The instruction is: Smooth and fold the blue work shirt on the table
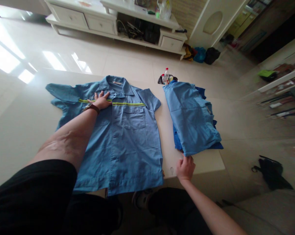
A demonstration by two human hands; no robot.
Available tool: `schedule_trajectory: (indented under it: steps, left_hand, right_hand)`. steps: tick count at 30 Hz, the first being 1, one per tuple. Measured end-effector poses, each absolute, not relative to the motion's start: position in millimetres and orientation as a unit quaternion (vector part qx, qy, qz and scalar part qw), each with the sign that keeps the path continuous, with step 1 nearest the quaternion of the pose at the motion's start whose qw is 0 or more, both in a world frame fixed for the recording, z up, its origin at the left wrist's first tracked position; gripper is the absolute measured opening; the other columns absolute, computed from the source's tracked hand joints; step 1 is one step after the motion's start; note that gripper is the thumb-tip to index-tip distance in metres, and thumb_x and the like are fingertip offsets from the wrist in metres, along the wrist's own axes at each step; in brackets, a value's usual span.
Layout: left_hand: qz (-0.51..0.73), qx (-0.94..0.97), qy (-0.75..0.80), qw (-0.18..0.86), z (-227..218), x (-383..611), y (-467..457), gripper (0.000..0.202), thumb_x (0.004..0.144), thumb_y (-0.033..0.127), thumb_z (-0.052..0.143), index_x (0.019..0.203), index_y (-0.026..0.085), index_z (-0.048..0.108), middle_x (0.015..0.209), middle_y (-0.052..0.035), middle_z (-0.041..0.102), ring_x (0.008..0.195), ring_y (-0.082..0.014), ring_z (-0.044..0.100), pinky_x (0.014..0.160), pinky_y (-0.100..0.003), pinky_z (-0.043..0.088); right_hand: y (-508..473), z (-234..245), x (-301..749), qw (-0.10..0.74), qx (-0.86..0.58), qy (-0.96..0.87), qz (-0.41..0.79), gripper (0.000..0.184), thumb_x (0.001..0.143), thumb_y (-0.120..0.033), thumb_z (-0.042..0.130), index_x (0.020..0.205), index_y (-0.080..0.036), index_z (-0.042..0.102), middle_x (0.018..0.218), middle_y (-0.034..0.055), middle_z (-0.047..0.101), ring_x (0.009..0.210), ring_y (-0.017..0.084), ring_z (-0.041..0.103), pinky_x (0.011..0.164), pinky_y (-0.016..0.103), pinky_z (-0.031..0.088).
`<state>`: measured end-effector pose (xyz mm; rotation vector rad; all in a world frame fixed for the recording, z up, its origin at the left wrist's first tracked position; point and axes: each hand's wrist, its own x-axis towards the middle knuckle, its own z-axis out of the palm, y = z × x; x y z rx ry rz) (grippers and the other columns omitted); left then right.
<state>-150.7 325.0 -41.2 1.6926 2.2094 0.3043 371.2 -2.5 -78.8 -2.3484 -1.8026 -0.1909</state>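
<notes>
A blue short-sleeved work shirt (123, 137) with a yellow-green reflective stripe lies spread flat, front up, on a white table (20, 124). My left hand (101, 100), a brown watch on its wrist, rests open and flat on the shirt's chest near the stripe. To the right sits a stack of folded blue garments (193, 117). My right hand (185, 168) is at the near edge of that stack, fingers curled on the lowest corner of the top folded piece.
A small bottle with a red cap (166, 75) and some dark items stand at the table's far edge. A white TV cabinet (108, 23) lines the far wall. Bags (201, 54) lie on the floor beyond, and a black bag (271, 171) at the right.
</notes>
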Motion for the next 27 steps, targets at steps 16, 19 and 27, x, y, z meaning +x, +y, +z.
schedule_trajectory:
  steps: [16,19,27]
  left_hand:
    - [0.171,0.565,0.791,0.163,-12.7,-93.0,98.4,0.063,0.088,0.034,0.059,0.150,0.023,0.054,0.169,-0.0101,0.037,0.160,-0.0313,0.027,0.130,-0.048,0.025]
    - [0.089,0.525,0.823,0.197,-25.8,-88.9,31.7,0.068,0.095,0.052,0.052,0.160,0.032,0.044,0.175,-0.0077,0.027,0.163,-0.0367,0.017,0.128,-0.059,0.021]
    - [-0.045,0.541,0.807,0.232,-38.0,-74.7,-1.8,0.103,0.084,0.069,0.058,0.170,0.039,0.011,0.179,-0.0035,-0.006,0.161,-0.0462,-0.015,0.123,-0.076,0.008]
  right_hand:
    - [5.9,-68.7,362.7,0.113,-0.786,-0.607,-0.046,0.037,0.092,-0.021,0.044,0.120,-0.014,0.067,0.115,0.0200,0.064,0.115,0.035,0.055,0.082,0.043,0.040]
    - [7.1,-68.0,361.9,0.131,-0.783,-0.607,-0.037,0.037,0.092,-0.021,0.044,0.120,-0.013,0.067,0.117,0.0210,0.063,0.113,0.036,0.055,0.083,0.044,0.041]
    - [7.2,-68.6,362.6,0.152,-0.772,-0.616,-0.023,0.037,0.092,-0.024,0.044,0.120,-0.014,0.066,0.114,0.0226,0.062,0.112,0.038,0.053,0.083,0.050,0.042]
